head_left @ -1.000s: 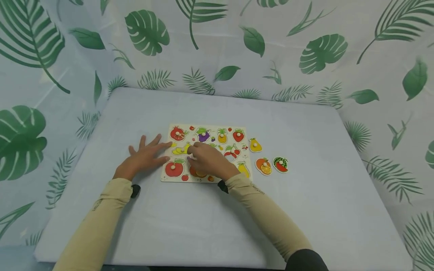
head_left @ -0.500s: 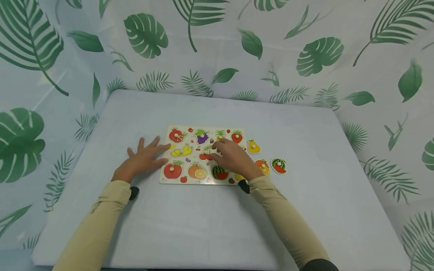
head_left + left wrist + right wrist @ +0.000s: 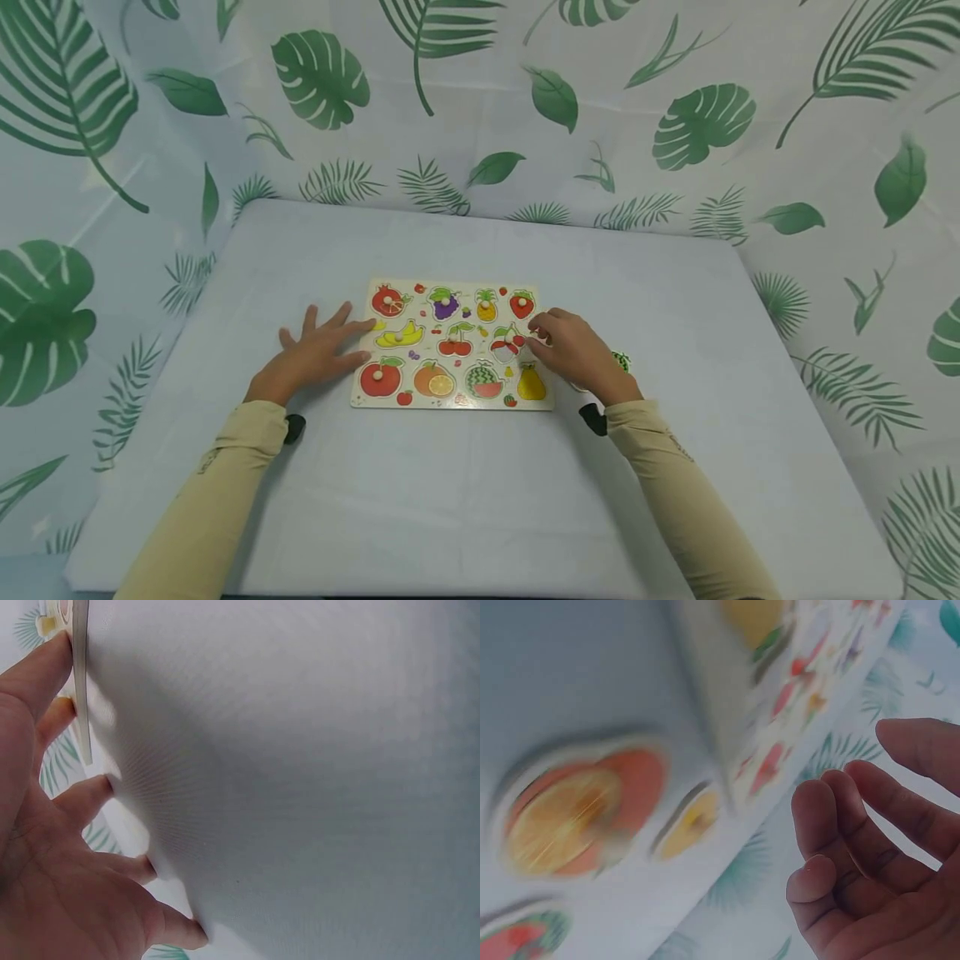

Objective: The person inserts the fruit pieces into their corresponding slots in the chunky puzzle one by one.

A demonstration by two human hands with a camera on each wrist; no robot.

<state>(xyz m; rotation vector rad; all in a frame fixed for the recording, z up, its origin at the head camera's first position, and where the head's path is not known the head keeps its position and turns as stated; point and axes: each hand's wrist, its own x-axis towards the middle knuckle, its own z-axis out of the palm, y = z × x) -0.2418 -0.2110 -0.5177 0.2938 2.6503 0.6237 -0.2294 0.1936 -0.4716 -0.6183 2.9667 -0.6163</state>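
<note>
A fruit puzzle board (image 3: 420,402) lies on the white table. My left hand (image 3: 315,358) has its fingers spread, with thumb and index finger touching the board's left edge; the other fingertips press the cloth in the left wrist view. Over the board's right edge hovers my right hand (image 3: 581,354), its fingers loosely bent. Nothing sits between those fingers in the right wrist view. Loose pieces lie right of the board: an orange piece (image 3: 585,814), a pear piece (image 3: 694,821) and a watermelon piece (image 3: 621,361). In the head view the right hand hides most of them.
Knobbed pieces sit in the board, such as the apple (image 3: 380,377), bananas (image 3: 400,334) and cherries (image 3: 454,342). Pictures of an orange (image 3: 433,380), a watermelon (image 3: 483,382) and a pear (image 3: 531,383) show no knobs. A leaf-patterned curtain (image 3: 450,75) stands behind.
My right hand has moved right, from the middle of the board to its right edge, uncovering the cherries and the lower row. The left hand has kept its place.
</note>
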